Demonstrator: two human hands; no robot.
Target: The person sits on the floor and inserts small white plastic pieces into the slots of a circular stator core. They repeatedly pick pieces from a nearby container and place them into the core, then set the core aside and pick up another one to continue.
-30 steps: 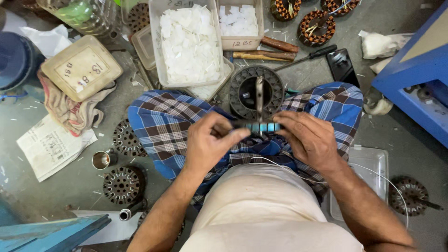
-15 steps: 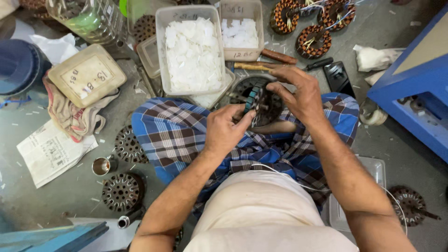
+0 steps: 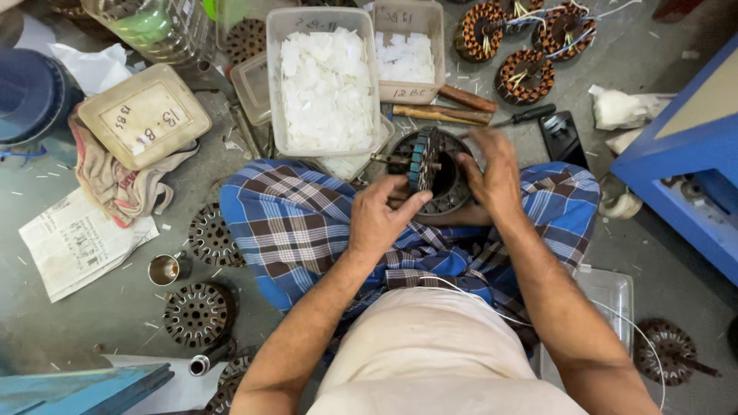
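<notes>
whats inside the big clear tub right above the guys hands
The clear tub is filled with a heap of white paper pieces. Whatever lies below the top layer, and the tub's bottom, is covered by them.

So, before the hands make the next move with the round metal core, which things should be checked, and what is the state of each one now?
1. Left hand on the slotted metal core: ok, fingers touch its front edge.
2. Right hand steadies the core: ok, it is at the right side.
3. Core supported: ok, it rests on the checked cloth over the lap.
4. Tray of white paper pieces near: ok, just beyond the core.
5. Screwdriver free: ok, it lies on the floor, apart from the hands.
6. Slots of the core filled: cannot tell, the hands hide them.
</notes>
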